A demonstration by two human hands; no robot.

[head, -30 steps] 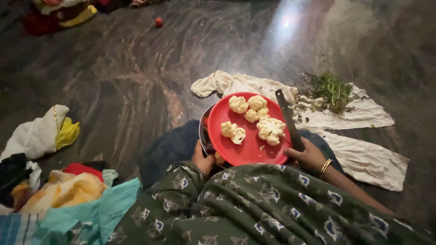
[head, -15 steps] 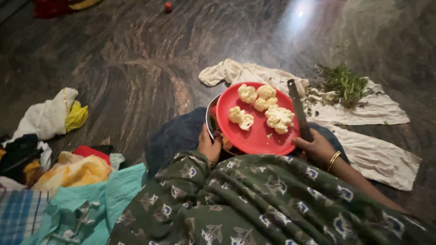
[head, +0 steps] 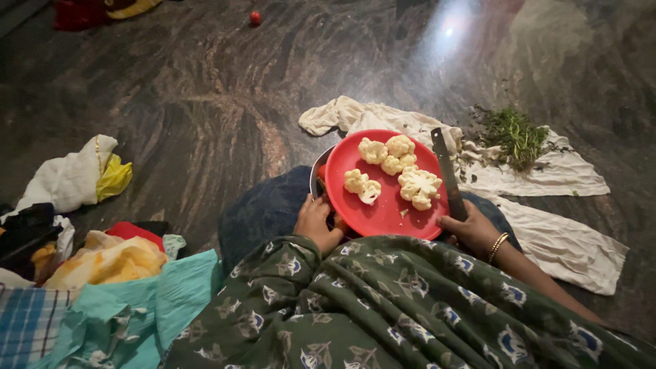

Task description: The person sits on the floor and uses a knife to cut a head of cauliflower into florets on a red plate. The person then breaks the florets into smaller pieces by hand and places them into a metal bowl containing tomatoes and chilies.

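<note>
A round red plate [head: 383, 205] rests on my lap, carrying several pale cauliflower florets [head: 403, 174]. My left hand [head: 316, 224] grips the plate's near left rim, where a steel bowl [head: 318, 179] shows beneath it. My right hand [head: 473, 229], with a gold bangle at the wrist, is closed on the handle of a dark-bladed knife [head: 447, 171]. The blade points away from me along the plate's right edge. A green patterned cloth [head: 383, 307] covers my lap and hides the lower forearms.
A white cloth [head: 547, 205] spreads on the dark stone floor to the right, with a heap of green leafy trimmings [head: 516, 135] on it. Piled clothes [head: 82, 260] lie at left. A small red round object [head: 255, 18] sits far back.
The view has shifted slightly, so the plate and hands sit a little lower and to the right. Both hands keep their holds on plate and knife.
</note>
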